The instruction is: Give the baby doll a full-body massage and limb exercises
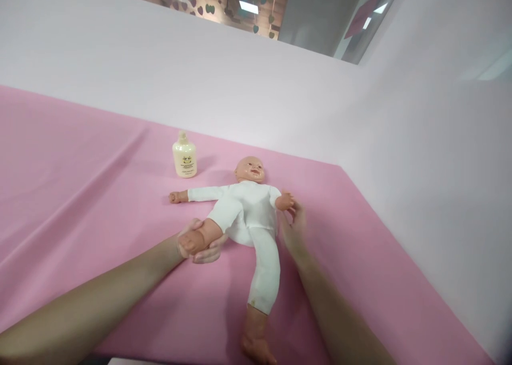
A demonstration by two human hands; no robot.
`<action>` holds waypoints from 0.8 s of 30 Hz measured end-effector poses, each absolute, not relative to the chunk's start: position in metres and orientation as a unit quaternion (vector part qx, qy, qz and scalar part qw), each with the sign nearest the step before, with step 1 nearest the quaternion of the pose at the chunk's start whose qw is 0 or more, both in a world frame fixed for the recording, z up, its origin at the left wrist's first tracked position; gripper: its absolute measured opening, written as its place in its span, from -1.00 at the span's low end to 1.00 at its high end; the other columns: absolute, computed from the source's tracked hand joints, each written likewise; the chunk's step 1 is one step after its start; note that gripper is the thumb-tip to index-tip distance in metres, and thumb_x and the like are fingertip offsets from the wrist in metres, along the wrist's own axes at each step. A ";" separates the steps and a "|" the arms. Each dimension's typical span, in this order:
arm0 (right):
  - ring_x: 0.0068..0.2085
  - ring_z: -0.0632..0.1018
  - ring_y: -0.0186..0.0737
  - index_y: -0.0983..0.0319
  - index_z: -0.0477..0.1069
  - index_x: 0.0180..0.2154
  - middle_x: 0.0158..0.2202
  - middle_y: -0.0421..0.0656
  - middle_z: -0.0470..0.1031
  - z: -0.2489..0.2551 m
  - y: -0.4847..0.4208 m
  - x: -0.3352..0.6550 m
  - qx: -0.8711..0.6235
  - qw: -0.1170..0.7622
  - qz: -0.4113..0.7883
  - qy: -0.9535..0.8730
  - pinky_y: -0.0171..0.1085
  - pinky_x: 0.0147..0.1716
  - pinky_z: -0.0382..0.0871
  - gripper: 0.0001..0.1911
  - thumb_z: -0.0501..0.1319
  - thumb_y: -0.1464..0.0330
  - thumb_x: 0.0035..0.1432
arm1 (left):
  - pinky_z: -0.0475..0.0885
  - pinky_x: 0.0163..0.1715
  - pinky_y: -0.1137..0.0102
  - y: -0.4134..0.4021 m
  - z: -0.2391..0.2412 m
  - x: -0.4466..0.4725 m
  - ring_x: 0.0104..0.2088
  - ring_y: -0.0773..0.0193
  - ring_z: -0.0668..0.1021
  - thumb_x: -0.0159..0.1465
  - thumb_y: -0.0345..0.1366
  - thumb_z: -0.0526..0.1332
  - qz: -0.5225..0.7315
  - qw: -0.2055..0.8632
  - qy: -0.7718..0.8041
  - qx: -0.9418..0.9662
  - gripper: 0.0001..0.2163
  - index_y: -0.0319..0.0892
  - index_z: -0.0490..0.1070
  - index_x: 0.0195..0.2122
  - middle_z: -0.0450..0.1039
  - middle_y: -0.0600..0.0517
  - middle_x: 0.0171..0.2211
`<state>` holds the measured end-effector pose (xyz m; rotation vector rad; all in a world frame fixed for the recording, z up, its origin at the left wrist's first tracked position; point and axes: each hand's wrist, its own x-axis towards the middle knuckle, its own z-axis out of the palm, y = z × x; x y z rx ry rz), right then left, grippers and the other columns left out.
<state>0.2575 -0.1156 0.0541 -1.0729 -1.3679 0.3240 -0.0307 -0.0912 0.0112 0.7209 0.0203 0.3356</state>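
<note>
A baby doll (pixel 258 208) in a white cloth body lies face up on a pink sheet, its head away from me. My left hand (pixel 204 248) is wrapped from below around the lower leg on the left, raising that bent leg off the sheet. At the doll's other side my right hand (pixel 295 224), slightly blurred, has its fingers curled at the doll's hand (pixel 285 201) and appears to hold it from behind; some fingertips are hidden. The doll's other leg (pixel 266 272) stretches straight toward me, and its arm on the left lies out sideways.
A cream lotion bottle (pixel 184 158) with a pump top stands upright beyond the doll's outstretched arm. The pink sheet (pixel 100 194) has folds at the left. White walls (pixel 200 82) border it at the back and right, with a window (pixel 240 5) above.
</note>
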 end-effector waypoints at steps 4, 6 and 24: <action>0.10 0.55 -0.06 0.11 0.41 0.09 0.06 -0.05 0.54 0.048 -0.118 0.256 -0.439 0.544 0.001 -0.715 0.04 0.14 0.47 -0.67 0.24 0.31 0.30 | 0.04 -0.74 0.48 -0.091 0.028 -0.026 -0.70 0.38 0.20 0.14 0.17 0.24 0.173 0.920 0.013 0.352 -0.55 -0.19 0.38 -0.41 0.18 0.12 -0.72; 0.09 0.55 -0.06 0.09 0.41 0.11 0.04 -0.06 0.55 0.048 -0.119 0.255 -0.429 0.501 -0.041 -0.751 0.02 0.12 0.49 -0.67 0.23 0.33 0.32 | 0.06 -0.70 0.48 -0.093 0.035 -0.023 -0.67 0.39 0.19 0.13 0.15 0.25 0.192 0.913 0.066 0.353 -0.55 -0.21 0.38 -0.38 0.17 0.14 -0.69; 0.13 0.54 -0.07 0.12 0.36 0.15 0.21 -0.02 0.44 0.063 -0.113 0.268 -0.496 0.654 0.194 -0.537 0.00 0.14 0.47 -0.51 0.31 0.18 0.22 | 0.34 -0.56 0.31 -0.098 0.037 -0.031 -0.54 0.16 0.50 0.00 0.16 0.41 -0.086 0.868 -0.046 0.487 -0.45 -0.16 0.51 -0.16 0.53 -0.05 -0.46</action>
